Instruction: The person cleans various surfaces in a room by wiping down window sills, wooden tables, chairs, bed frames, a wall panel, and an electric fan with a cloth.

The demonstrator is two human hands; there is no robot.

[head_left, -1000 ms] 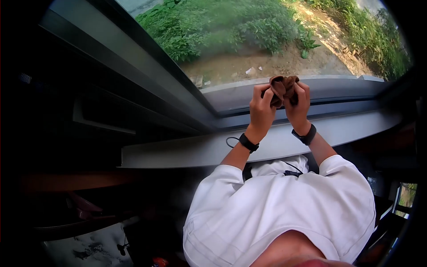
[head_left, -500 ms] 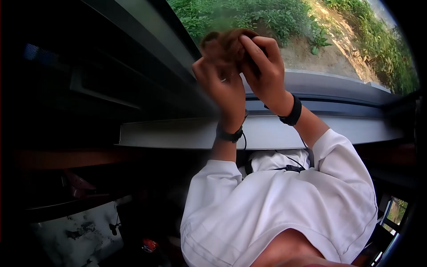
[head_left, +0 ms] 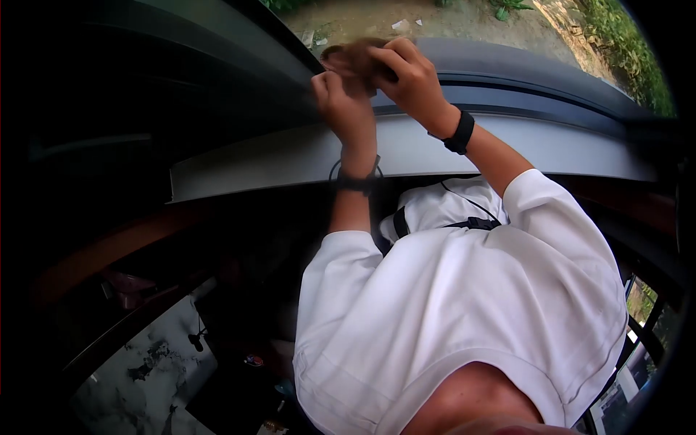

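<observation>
The left hand [head_left: 344, 107] and right hand [head_left: 414, 78] both grasped the brown cloth [head_left: 357, 56], which was bunched forward of the left and leftward of the right. The pale sill [head_left: 250, 161] extended rearward of both.

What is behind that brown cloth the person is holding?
Past the upper edge of the brown cloth, bare ground shows, with a dark window frame to the left. Whatever the cloth itself covers cannot be seen.
</observation>
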